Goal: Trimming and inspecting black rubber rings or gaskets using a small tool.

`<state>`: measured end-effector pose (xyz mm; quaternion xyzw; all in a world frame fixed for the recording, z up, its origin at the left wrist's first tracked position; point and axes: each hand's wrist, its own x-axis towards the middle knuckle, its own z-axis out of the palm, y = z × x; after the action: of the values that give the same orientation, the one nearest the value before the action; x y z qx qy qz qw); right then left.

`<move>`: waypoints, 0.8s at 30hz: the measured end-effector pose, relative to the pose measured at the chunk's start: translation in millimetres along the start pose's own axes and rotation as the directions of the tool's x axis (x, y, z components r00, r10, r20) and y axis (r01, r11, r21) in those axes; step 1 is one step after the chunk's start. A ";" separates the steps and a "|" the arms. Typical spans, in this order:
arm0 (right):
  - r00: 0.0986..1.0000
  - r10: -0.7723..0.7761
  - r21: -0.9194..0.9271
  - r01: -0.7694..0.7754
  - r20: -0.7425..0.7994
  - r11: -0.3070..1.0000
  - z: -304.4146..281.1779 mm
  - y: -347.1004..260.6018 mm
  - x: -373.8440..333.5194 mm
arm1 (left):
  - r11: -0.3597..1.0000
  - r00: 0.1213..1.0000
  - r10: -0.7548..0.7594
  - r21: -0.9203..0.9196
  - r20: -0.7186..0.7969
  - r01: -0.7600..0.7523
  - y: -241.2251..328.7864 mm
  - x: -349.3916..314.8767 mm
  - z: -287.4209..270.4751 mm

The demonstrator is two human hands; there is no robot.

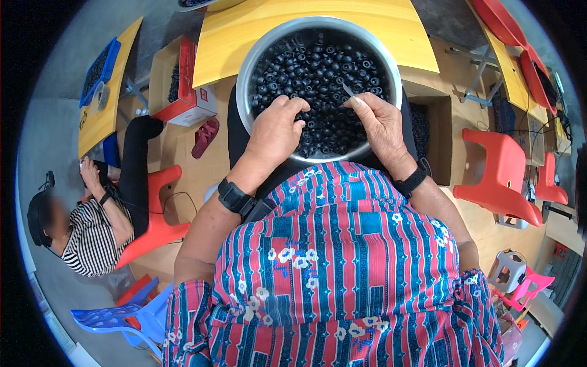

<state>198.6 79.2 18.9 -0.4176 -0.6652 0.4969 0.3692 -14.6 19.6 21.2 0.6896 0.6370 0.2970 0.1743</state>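
A wide metal bowl (242, 92) rests at my lap against the table edge, filled with small round black pieces (312, 79), several of them showing a hole. My left hand (273, 129) is over the bowl's near left part, its fingers curled and closed; whatever they may pinch is hidden. Across from it, my right hand (379, 119) is closed on a small thin blade (348, 90), whose grey tip sticks up past the thumb and forefinger. Both hands are just above the black pieces, apart from each other.
A yellow table (217, 49) lies beyond the bowl. At left, a red and white carton (195, 107) stands near a pink slipper (205, 137), and a seated person (101, 229) in stripes works. Red stools (495, 174) and a cardboard box (437, 140) stand to the right.
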 end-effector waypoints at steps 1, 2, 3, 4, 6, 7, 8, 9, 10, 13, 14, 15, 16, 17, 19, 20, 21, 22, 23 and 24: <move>1.000 0.000 0.002 0.000 -0.002 1.000 -0.3 -0.7 -0.2 | 0.998 1.000 0.018 0.059 0.016 -0.019 -1.1 -0.5 0.6; 1.000 -0.008 0.003 0.008 -0.003 1.000 -0.4 -1.5 -0.3 | 0.992 0.999 0.035 0.117 0.032 -0.039 -1.4 -0.5 0.6; 1.000 -0.014 0.002 0.014 -0.006 1.000 -0.4 -1.5 -0.2 | 0.992 0.999 0.037 0.116 0.034 -0.040 -1.0 0.5 0.6; 1.000 -0.013 0.002 0.013 -0.007 1.000 0.0 -2.1 0.2 | 0.990 0.998 0.023 0.134 0.055 -0.030 0.0 1.9 0.1; 0.999 -0.041 0.010 0.041 -0.026 0.999 1.1 -3.9 1.1 | 0.988 0.997 0.008 0.152 0.075 -0.019 0.9 4.0 0.2; 0.999 -0.042 0.009 0.042 -0.026 0.999 1.1 -3.8 1.1 | 0.986 0.996 0.013 0.167 0.090 -0.029 1.1 5.0 0.4; 0.999 -0.038 0.009 0.038 -0.024 0.999 1.3 -3.2 0.9 | 0.983 0.994 0.018 0.182 0.106 -0.038 0.7 5.9 0.3; 0.999 -0.034 0.009 0.034 -0.019 0.999 1.4 -3.1 0.8 | 0.983 0.995 0.016 0.181 0.103 -0.035 -1.5 6.1 1.6; 0.999 -0.035 0.007 0.035 -0.015 0.999 1.4 -3.5 0.6 | 0.983 0.995 0.060 0.170 0.077 -0.072 -5.2 5.8 4.0; 1.000 -0.023 -0.025 0.023 -0.001 0.999 -0.3 -5.7 -0.3 | 0.999 0.997 0.043 0.019 0.061 -0.044 -3.6 6.5 0.2; 0.999 -0.035 -0.007 0.035 0.021 0.999 -0.6 -7.1 -0.4 | 0.993 0.996 -0.016 -0.118 0.083 0.025 -1.2 6.4 -2.3; 0.998 -0.045 0.013 0.044 0.043 0.999 0.1 -7.6 -1.5 | 0.992 0.996 -0.016 -0.121 0.083 0.026 0.5 4.5 -2.5; 0.998 -0.043 0.010 0.043 0.044 0.999 0.9 -9.0 -3.1 | 0.893 0.982 -0.108 -0.420 0.156 0.165 2.8 1.9 -2.0; 0.994 -0.090 0.031 0.088 0.065 0.996 1.8 -10.8 -4.6 | 0.688 0.953 -0.168 -0.662 0.253 0.297 4.3 -0.6 -0.8; 0.983 -0.161 0.142 0.147 0.085 0.979 6.6 -8.2 -5.6 | 0.466 0.920 -0.163 -0.795 0.356 0.389 3.8 -8.6 3.9; 0.983 -0.163 0.142 0.149 0.089 0.978 8.3 -6.9 -5.8 | 0.211 0.883 -0.122 -0.857 0.454 0.470 2.3 -12.3 6.9; 0.975 -0.168 0.126 0.150 0.146 0.981 9.6 -5.7 -6.3 | 0.135 0.865 -0.108 -0.855 0.490 0.501 0.2 -15.3 9.1; 0.964 -0.171 0.110 0.151 0.201 0.982 10.6 -5.6 -6.6 | 0.132 0.866 -0.108 -0.856 0.489 0.499 -1.3 -17.1 10.8; 0.961 -0.163 0.104 0.143 0.225 0.984 12.1 -6.9 -6.3 | 0.087 0.863 -0.092 -0.859 0.497 0.504 -2.4 -18.3 12.3; 0.961 -0.161 0.102 0.141 0.226 0.985 11.6 -6.8 -5.9 | 0.040 0.859 -0.076 -0.859 0.506 0.510 -3.0 -19.5 13.2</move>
<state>189.1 68.5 22.3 -0.2883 -0.7123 0.5407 0.3424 -8.9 2.7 5.6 0.2850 0.3664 0.4798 0.7445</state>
